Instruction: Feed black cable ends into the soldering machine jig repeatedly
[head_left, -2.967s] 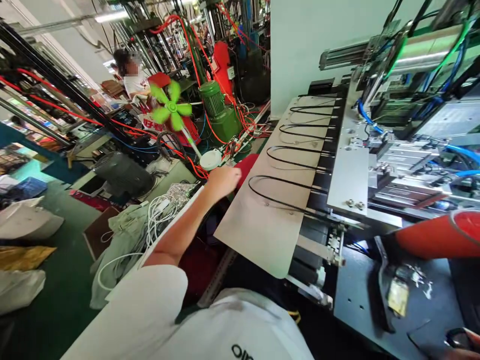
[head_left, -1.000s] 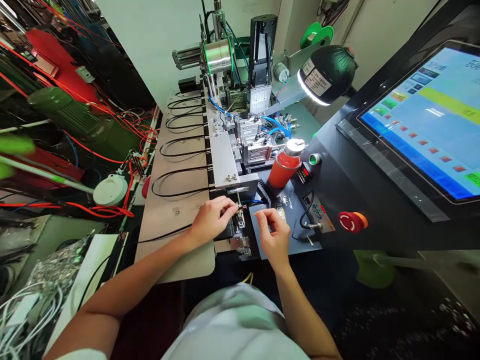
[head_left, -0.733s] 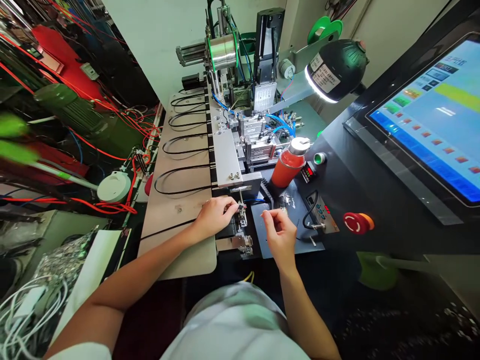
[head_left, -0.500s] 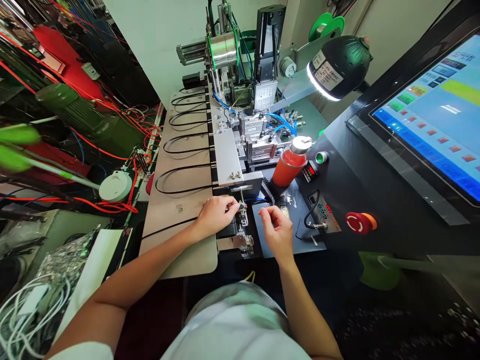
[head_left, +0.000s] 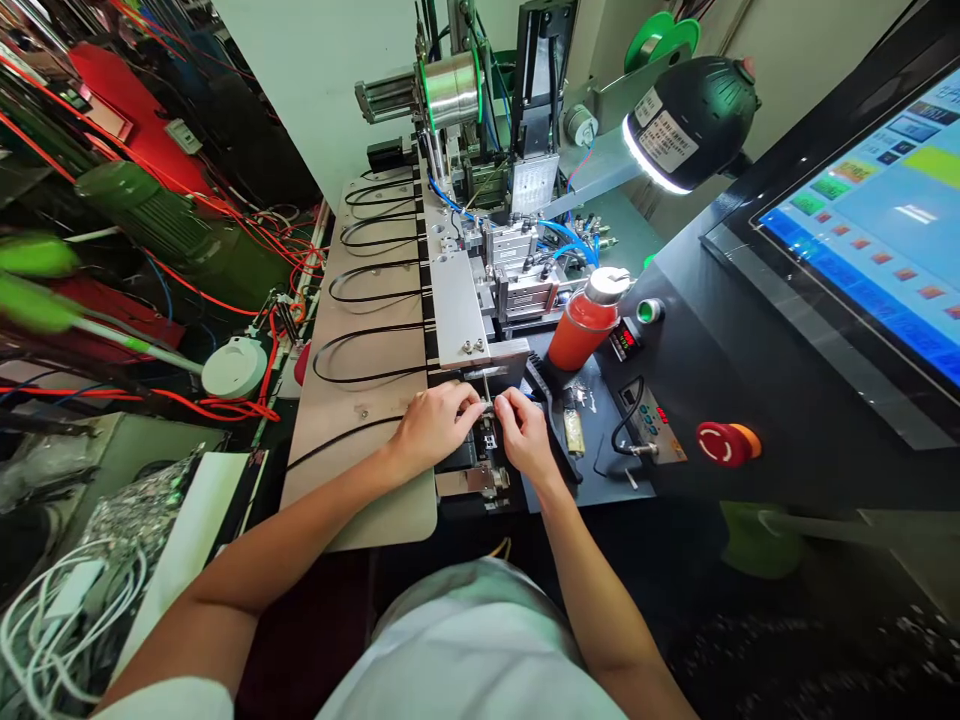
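Note:
My left hand (head_left: pixel 437 425) rests at the edge of the beige board, its fingers pinched round the end of a black cable (head_left: pixel 341 436) that runs out from under the palm. Against the small metal fixture (head_left: pixel 489 440), the fingertips of my right hand (head_left: pixel 523 432) are pressed together, close to the left fingertips. Whatever sits between the right fingers is hidden or too small to name. Several looped black cables (head_left: pixel 367 380) lie on the beige board (head_left: pixel 375 510), their ends entering the metal rail (head_left: pixel 459 315).
A red bottle (head_left: pixel 581 330) stands right of the rail, by a yellowish tube (head_left: pixel 574 432) and a hex key. Beyond are a solder wire spool (head_left: pixel 452 92), a lit lamp (head_left: pixel 690 125), a red emergency stop button (head_left: pixel 724 443) and a touchscreen (head_left: pixel 885 240).
My right hand has moved left to the fixture, beside the left fingertips, uncovering the yellowish tube. My left hand stays nearly in place. The camera view has shifted slightly.

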